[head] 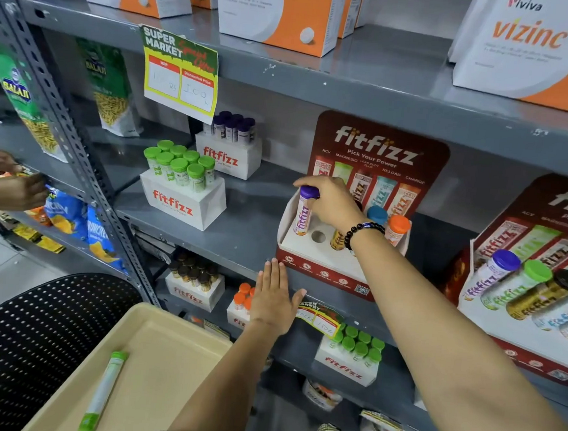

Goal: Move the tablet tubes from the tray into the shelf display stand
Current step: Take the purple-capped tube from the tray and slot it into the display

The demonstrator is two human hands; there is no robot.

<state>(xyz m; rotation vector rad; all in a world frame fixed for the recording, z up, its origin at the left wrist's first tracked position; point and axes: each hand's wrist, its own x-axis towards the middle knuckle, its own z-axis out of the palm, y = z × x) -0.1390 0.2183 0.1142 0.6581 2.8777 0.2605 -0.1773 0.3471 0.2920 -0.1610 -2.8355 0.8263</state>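
Here right hand grips purple-capped tube

Pretty bright, even indoor light with soft shadows under the grey metal shelves. Wide-angle lens bends the edges, and the corners look a bit smeary.

Your right hand grips the purple-capped tube, upright in the stand's left slot on the shelf. Your left hand lies flat and empty against the shelf edge. One green tube lies in the tray.
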